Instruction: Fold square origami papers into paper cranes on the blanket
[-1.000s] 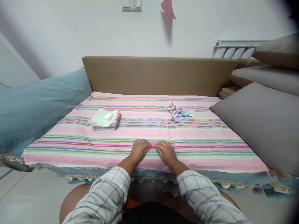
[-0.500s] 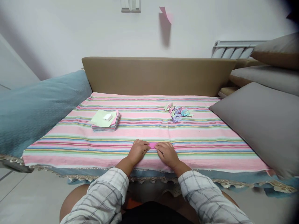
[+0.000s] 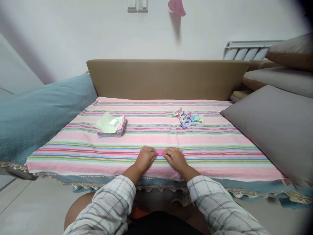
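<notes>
Between my hands lies a narrow strip of bright pink folded paper (image 3: 160,152), low over the striped cloth. My left hand (image 3: 146,157) closes its fingers on the strip's left end, and my right hand (image 3: 175,158) pinches the right end. Only the short middle of the paper shows; both ends are hidden under fingers. Farther back on the left is a stack of coloured paper sheets (image 3: 111,133), with a small white block (image 3: 113,122) on its pale green top sheet. Several folded paper pieces (image 3: 187,119) in purple, green, pink and blue lie heaped at the back right.
A striped cloth (image 3: 146,138) covers the sofa seat. Behind it rises a brown backrest (image 3: 166,80). Grey cushions (image 3: 274,120) pile up on the right, and a blue-covered armrest (image 3: 49,101) bounds the left. A pink note (image 3: 177,7) hangs on the wall.
Both hands keep their hold on the pink paper with hardly any movement. The whole view has shifted slightly, and the pink note on the wall has flapped to a different angle.
</notes>
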The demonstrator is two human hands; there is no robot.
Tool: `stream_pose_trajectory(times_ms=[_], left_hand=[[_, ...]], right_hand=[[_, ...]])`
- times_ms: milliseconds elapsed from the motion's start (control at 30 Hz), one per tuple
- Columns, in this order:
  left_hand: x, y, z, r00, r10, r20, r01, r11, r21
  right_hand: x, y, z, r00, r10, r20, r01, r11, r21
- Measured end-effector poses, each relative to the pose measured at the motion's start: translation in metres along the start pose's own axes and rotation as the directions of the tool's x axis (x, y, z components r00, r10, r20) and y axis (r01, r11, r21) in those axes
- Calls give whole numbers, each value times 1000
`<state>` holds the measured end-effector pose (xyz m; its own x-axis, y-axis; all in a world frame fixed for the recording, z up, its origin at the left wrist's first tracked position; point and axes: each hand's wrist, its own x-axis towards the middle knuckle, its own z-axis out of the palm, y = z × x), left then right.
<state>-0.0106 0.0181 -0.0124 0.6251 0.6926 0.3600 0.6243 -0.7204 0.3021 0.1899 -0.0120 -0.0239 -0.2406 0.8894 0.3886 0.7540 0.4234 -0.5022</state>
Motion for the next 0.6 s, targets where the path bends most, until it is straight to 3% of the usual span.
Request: stream_pose_trajectory(times_ms=[367, 600], left_hand=[[6, 4, -1, 998, -58, 13, 57, 997, 50], [6, 7, 1, 999, -34, -25, 36, 997, 69]], right_hand=[[-1, 0, 1, 999, -52, -7, 52, 999, -11], [-1, 0, 1, 999, -47, -9, 47, 999, -9]])
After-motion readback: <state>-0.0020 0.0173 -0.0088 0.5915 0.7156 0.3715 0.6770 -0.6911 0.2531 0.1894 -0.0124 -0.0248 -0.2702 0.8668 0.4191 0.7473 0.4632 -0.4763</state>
